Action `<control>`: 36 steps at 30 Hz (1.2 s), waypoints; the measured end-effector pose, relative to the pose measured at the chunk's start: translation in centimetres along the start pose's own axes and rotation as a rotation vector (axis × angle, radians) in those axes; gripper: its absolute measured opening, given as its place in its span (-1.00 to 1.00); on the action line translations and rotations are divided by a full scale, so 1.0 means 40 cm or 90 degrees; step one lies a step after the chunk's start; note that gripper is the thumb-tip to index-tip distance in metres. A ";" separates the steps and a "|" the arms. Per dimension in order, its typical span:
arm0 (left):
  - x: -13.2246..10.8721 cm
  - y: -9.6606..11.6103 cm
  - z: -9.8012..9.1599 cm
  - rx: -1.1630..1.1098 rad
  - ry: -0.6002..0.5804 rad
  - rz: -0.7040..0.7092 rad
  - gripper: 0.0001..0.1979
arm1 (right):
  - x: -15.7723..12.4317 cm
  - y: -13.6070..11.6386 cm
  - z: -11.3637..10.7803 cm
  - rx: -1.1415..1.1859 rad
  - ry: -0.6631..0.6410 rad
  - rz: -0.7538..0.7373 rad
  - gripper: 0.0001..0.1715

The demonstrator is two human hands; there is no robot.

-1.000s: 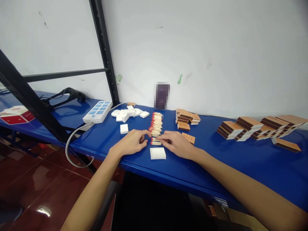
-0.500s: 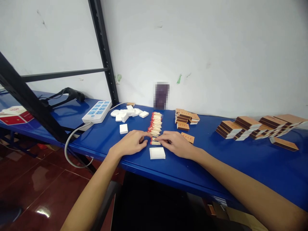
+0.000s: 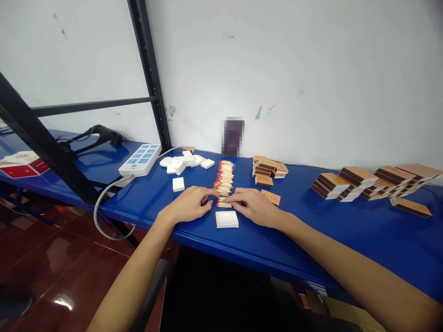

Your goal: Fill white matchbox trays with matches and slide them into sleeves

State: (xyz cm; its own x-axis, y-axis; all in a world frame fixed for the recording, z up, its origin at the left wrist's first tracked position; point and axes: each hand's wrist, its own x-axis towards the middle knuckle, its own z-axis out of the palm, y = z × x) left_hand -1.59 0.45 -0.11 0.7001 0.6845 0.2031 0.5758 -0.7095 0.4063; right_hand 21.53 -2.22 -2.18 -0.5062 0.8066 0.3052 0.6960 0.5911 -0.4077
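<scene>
A long row of red-tipped matches (image 3: 224,179) lies on the blue table (image 3: 346,235). My left hand (image 3: 188,205) and my right hand (image 3: 254,205) rest on the table at the near end of the row, fingertips pinched from both sides on a small bundle of matches (image 3: 224,203). Just in front of that bundle sits a white inner matchbox tray (image 3: 226,219). A brown matchbox sleeve (image 3: 270,197) lies beside my right hand.
More white trays (image 3: 183,162) are piled at the back left, one single tray (image 3: 178,184) nearer. A white power strip (image 3: 136,160) with cable lies left. Brown matchboxes stand in a small stack (image 3: 268,168) and long rows (image 3: 374,182) at right. A black shelf post (image 3: 148,74) rises behind.
</scene>
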 end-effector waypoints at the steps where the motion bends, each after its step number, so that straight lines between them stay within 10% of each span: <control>1: 0.000 0.001 0.000 0.001 0.000 0.001 -0.64 | 0.000 0.001 0.000 0.000 -0.001 -0.001 -0.66; 36: 0.000 0.000 0.000 -0.007 -0.005 -0.002 -0.65 | -0.004 -0.012 -0.005 0.024 0.026 -0.015 -0.66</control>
State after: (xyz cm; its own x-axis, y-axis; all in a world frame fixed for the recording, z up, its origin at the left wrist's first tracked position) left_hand -1.59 0.45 -0.09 0.7017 0.6853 0.1950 0.5732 -0.7055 0.4168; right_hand 21.36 -2.64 -1.86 -0.5002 0.7923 0.3494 0.6644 0.6099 -0.4319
